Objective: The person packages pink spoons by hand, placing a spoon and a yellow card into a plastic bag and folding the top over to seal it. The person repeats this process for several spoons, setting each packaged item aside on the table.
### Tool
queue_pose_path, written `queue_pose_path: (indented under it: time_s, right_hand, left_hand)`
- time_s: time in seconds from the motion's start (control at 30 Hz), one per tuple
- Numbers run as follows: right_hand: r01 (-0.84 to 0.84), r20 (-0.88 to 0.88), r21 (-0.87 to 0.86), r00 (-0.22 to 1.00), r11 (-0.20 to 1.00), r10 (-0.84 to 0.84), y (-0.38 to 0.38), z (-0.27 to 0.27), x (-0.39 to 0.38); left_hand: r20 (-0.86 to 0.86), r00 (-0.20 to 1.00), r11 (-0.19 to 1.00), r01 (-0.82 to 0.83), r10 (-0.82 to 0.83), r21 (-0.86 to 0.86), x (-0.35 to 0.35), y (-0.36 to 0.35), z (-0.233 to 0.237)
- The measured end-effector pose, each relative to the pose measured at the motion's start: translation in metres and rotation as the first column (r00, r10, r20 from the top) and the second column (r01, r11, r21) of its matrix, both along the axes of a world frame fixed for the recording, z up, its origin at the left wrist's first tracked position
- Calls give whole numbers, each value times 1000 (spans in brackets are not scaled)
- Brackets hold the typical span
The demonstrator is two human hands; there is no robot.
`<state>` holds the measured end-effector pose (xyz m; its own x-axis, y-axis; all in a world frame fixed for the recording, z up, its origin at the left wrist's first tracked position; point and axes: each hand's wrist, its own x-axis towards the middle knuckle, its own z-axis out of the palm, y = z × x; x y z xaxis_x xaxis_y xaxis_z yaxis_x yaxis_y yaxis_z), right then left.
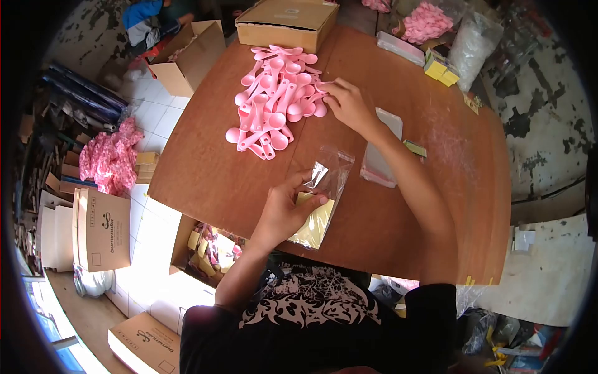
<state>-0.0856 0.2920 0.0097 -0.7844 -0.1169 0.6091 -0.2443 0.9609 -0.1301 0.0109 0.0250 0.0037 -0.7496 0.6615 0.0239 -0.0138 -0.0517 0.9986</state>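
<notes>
My left hand (289, 209) is closed on a clear plastic bag (321, 218) with a yellow card inside, near the table's front edge. Its thumb lies over the card, and the bag's top rises past the fingers. Beyond it, a pile of pink spoons (274, 100) lies on the brown table (205, 168). At the pile's right side is my right hand (339, 100), its fingertips pinched together at the outermost spoons. A stack of clear plastic bags (379, 163) lies flat under my right forearm, with a small green-yellow packet (415, 148) beside it.
A closed cardboard box (286, 22) stands at the table's far edge. Yellow boxes (441, 67) and bags of pink items (427, 23) sit far right. An open carton (202, 255) is below the front edge; another (190, 59) stands far left, near another person (146, 22).
</notes>
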Motion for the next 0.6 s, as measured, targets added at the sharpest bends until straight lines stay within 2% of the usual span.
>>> queue_pose_path:
  time_s: [0.03,0.1,0.23,0.3,0.33,0.37,0.4,0.43,0.47,0.5,0.53,0.6]
  right_hand:
    - [-4,-3,1,1000,1000,4,0,-4,-5]
    - [-12,5,293,1000,956,11,0,-11,-13]
    - [-12,36,305,999,952,1,3,-16,-14]
    - [-95,-88,280,988,955,124,5,-13,-4]
    - [-97,-88,282,988,955,126,5,-10,3]
    - [-152,-40,58,987,987,154,5,-9,14]
    - [-190,2,-170,981,967,193,5,-6,26]
    - [-193,7,-167,980,967,196,6,-1,40]
    - [-160,78,-455,973,876,219,7,6,56]
    - [-88,140,-699,956,709,257,7,15,72]
    - [-85,145,-697,956,712,256,5,27,90]
    - [48,170,-905,952,422,256,2,52,124]
  left_hand:
    - [-3,1000,1000,-4,4,1,0,-1,-1]
    - [16,1000,1000,15,-15,9,1,-2,1]
    - [-40,999,1000,-15,14,-26,-1,-6,2]
    - [-78,996,999,-40,37,-35,-4,-10,7]
    - [-77,996,999,-42,39,-33,-5,-12,6]
    - [-9,999,998,-49,49,-31,-6,-14,5]
    - [61,996,998,-57,58,-28,-7,-16,3]
    - [65,996,998,-60,62,-25,-9,-17,-2]
    - [-3,996,996,-91,91,18,-11,-17,-9]
    - [-69,990,991,-118,123,62,-13,-16,-14]
    - [-64,990,991,-119,123,66,-13,-15,-12]
    - [7,999,998,-50,50,25,-13,-13,-6]
